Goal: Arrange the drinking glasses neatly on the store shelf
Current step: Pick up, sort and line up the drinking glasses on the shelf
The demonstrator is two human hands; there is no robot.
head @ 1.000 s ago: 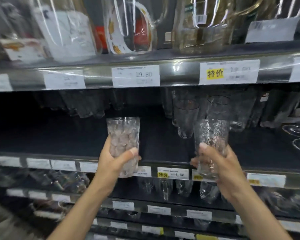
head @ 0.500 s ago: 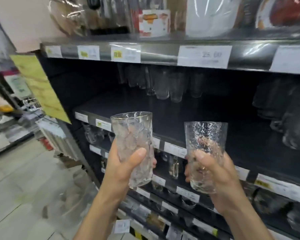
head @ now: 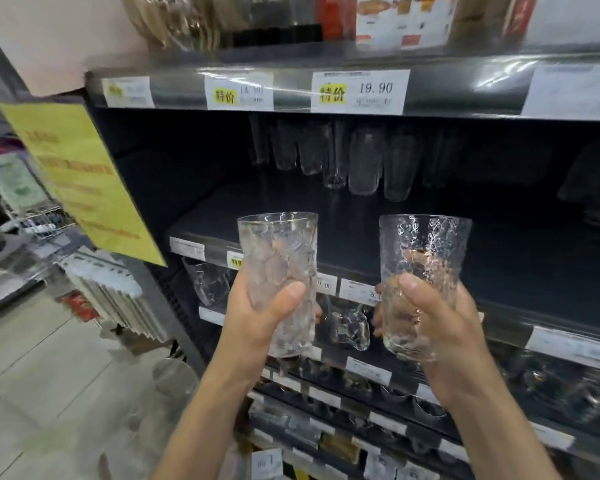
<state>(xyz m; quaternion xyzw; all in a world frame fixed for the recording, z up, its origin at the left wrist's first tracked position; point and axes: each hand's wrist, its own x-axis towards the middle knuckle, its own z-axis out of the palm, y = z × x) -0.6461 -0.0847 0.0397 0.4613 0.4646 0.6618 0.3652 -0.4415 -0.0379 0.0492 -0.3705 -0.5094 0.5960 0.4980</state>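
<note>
Textured glass (head: 278, 244) clutched in left hand (head: 257, 320), second glass (head: 425, 244) wrapped in right hand (head: 444, 327), both upright, just off the shelf (head: 499, 258). Gotta set down gently by back row (head: 361, 164), no clinking.

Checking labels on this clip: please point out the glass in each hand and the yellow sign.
left-hand glass (head: 278, 251), head view, upper wall
right-hand glass (head: 426, 244), head view, upper wall
yellow sign (head: 80, 178), head view, sheet's middle

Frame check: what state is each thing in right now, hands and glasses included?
Left glass: upright, empty, in the air.
Right glass: upright, empty, in the air.
Left hand: grips left glass.
Right hand: grips right glass.
Back glasses: standing in a row on shelf.
</note>
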